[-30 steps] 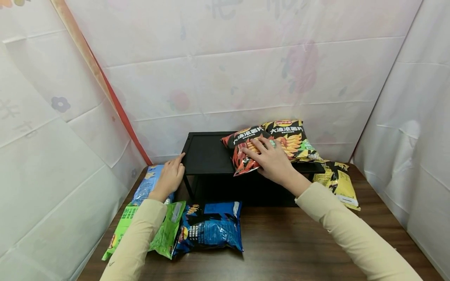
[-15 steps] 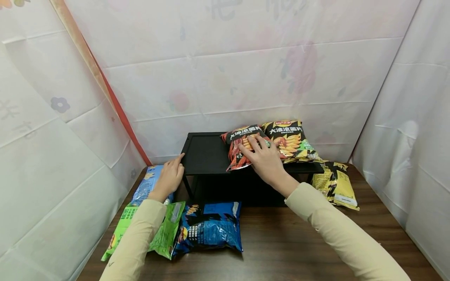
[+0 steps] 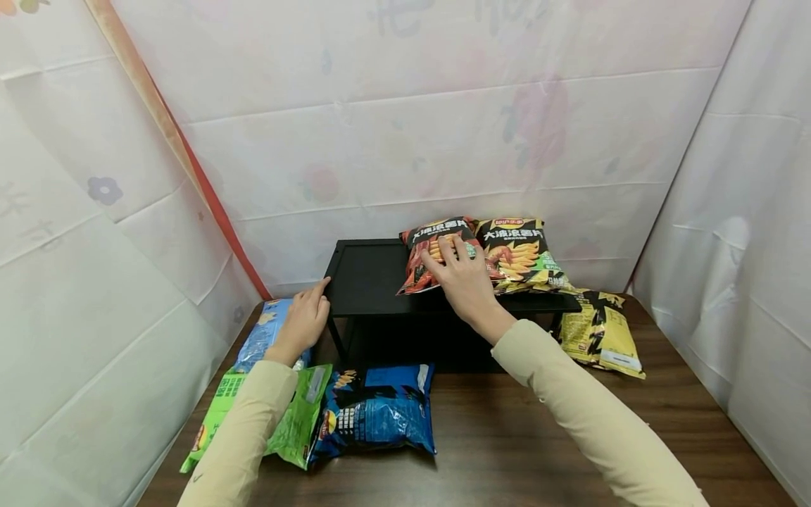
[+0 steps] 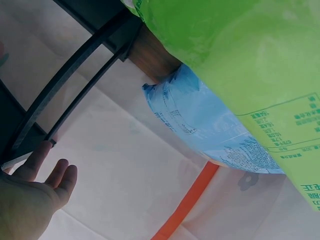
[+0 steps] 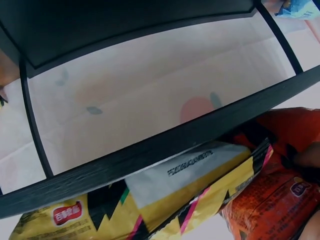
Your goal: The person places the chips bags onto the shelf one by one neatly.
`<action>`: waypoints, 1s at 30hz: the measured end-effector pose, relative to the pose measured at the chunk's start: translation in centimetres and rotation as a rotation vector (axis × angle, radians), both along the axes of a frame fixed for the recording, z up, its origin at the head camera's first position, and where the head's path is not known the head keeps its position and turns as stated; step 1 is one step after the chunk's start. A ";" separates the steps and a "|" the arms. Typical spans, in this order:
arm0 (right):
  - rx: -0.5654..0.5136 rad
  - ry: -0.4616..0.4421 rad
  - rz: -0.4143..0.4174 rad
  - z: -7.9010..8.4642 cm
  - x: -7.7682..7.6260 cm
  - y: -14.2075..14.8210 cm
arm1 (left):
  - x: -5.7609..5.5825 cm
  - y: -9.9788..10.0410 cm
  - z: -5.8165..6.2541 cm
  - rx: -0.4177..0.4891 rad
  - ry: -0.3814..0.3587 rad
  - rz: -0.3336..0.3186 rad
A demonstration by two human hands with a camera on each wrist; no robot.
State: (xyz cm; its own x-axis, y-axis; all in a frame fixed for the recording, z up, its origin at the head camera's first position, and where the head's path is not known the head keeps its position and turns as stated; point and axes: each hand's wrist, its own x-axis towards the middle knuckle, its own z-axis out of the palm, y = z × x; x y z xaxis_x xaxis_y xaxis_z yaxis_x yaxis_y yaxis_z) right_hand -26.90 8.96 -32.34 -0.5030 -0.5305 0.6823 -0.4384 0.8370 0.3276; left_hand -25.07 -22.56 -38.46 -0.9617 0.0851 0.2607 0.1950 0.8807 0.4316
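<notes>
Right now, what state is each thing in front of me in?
Black rack: standing on the table.
Red-and-black chip bag: on the rack's top, gripped by the right hand.
Yellow-and-black chip bag: on the rack's top, front showing.
Dark blue chip bag: lying on the table.
Green chip bag: partly covered by the left sleeve.
Light blue chip bag: lying, partly hidden.
Yellow chip bag: lying at right.
Left hand: touching the rack.

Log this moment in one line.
left hand: touching black shelf | right hand: on red chip bag | yellow bag atop shelf: beside red one
</notes>
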 end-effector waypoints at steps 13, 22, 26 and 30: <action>0.008 0.016 -0.055 0.1 -0.4 -1.5 | 0.9 0.2 0.5 -0.001 -0.013 0.009; 0.062 -0.114 -0.098 -0.1 -0.4 -1.6 | 1.0 0.3 0.6 -0.003 -0.028 0.010; 0.064 -0.224 -0.115 0.0 -0.3 -1.6 | 0.9 0.2 0.6 -0.004 -0.029 0.012; 0.061 -0.319 -0.122 -0.1 -0.2 -1.4 | 0.9 0.3 0.6 0.001 -0.028 0.014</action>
